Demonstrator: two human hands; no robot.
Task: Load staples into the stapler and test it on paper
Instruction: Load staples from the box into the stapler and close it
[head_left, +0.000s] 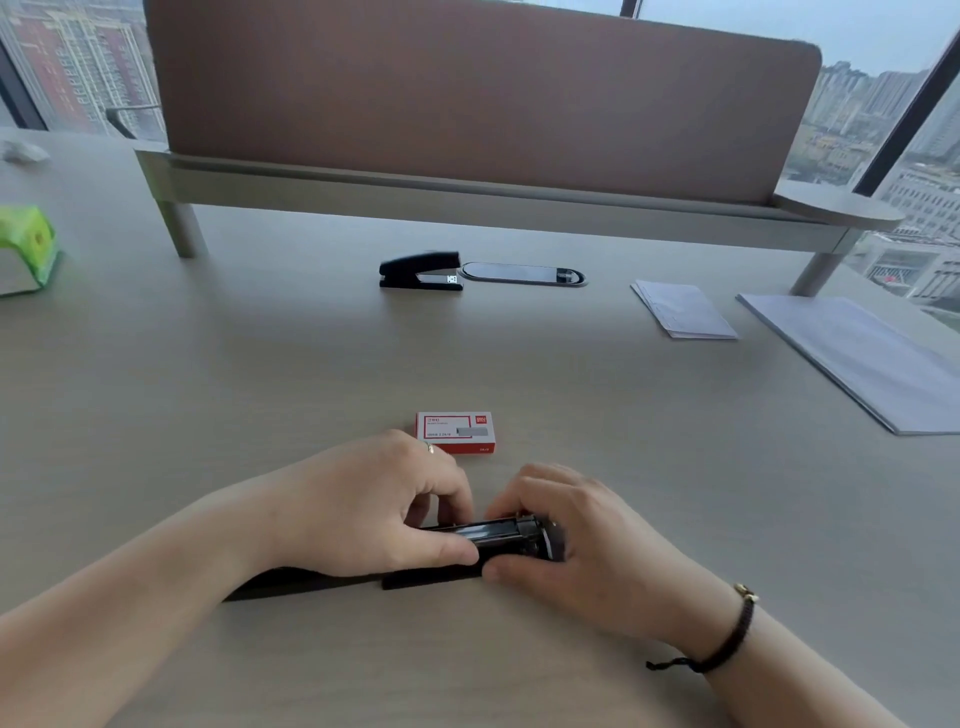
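At the far left of the table (208, 374) sits a green tissue pack (26, 249), out of the way and no help to the job. Nearer, the left hand (363, 499) reaches in over the stapler (498, 538), which lies close to the person at the front of the table with its black top swung open flat toward the left; the thumb and fingers (447, 548) pinch the sides of the exposed magazine. Just behind the hands lies the red staple box (455, 432), closed as far as can be seen, so the step in hand looks like opening or seating the magazine before staples go in. To do it well, the left hand should pin the body steady while the other works the channel. The right hand (576, 545) curls around the stapler's right end, fingers bent and pressing on it. A second stapler (421, 270) rests far back at centre, and the paper sheets (685, 312) wait well apart to the right for the test.
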